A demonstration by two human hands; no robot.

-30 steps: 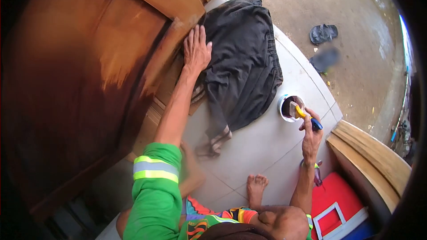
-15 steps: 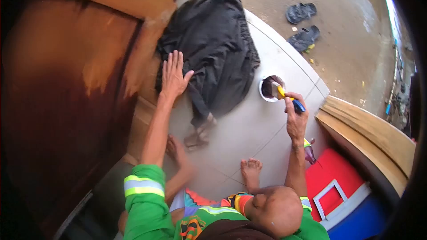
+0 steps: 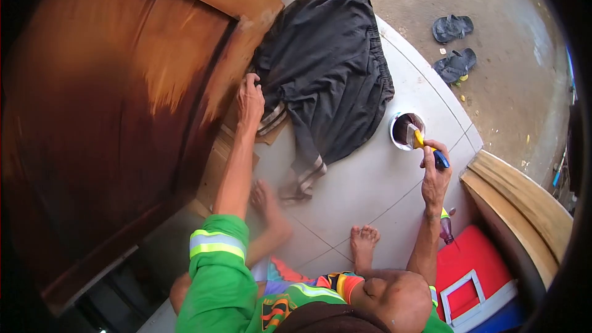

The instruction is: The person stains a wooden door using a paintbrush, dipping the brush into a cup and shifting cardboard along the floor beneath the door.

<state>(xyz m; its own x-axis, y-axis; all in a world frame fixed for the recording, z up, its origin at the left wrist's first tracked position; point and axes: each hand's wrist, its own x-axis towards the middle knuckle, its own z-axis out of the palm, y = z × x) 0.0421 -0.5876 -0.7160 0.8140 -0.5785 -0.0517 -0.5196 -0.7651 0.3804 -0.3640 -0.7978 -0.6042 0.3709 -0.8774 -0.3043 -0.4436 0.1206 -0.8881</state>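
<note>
My right hand (image 3: 435, 166) grips a paintbrush (image 3: 420, 139) with a yellow and blue handle. The brush's bristles are at the mouth of a white tub (image 3: 401, 140) of dark liquid on the tiles. My left hand (image 3: 251, 100) has its fingers curled at the left edge of a black cloth garment (image 3: 333, 68); a fold of it seems to be between the fingers. Beside that hand stands a wooden door (image 3: 166, 80), dark brown low down and lighter, with streaks, higher up.
Flattened cardboard (image 3: 223, 154) lies under the door's edge. Two dark slippers (image 3: 455, 65) rest on the wet ground outside. At the right are a curved wooden piece (image 3: 518, 203), a small bottle (image 3: 446, 231) and a red item (image 3: 478, 259). My bare feet (image 3: 364, 246) are on the tiles.
My left hand, flat with fingers spread on the garment before, has curled its fingers at the garment's edge. My right hand keeps the brush at the tub. The camera view has shifted.
</note>
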